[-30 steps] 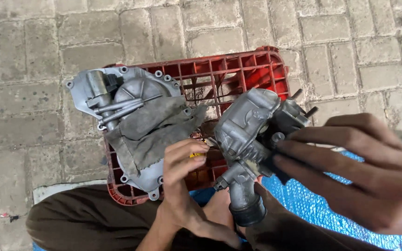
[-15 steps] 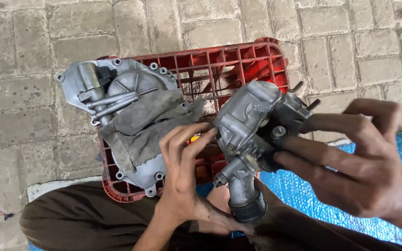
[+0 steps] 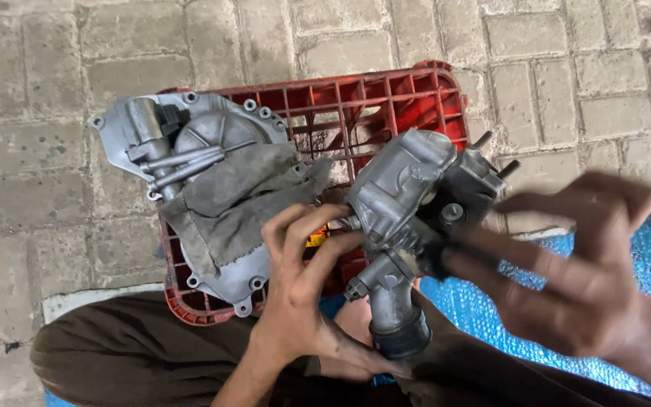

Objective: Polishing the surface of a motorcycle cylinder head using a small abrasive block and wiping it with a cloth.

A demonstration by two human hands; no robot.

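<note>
Below you lies grey block paving (image 3: pixel 54 98), and on it an upturned red plastic lattice crate (image 3: pixel 386 98). A flat grey cast-metal engine cover (image 3: pixel 190 143) rests on the crate's left part, with a dirty grey rag (image 3: pixel 242 200) draped across it. Beside your knee spreads a blue woven sheet (image 3: pixel 491 301). Your right hand (image 3: pixel 582 279), blurred, fingers spread, grips the grey metal throttle body with black hose stub (image 3: pixel 408 211) above the crate's near edge. Your left hand (image 3: pixel 303 301) pinches a fitting on its left side; a small yellow object (image 3: pixel 316 240) shows behind those fingers.
</note>
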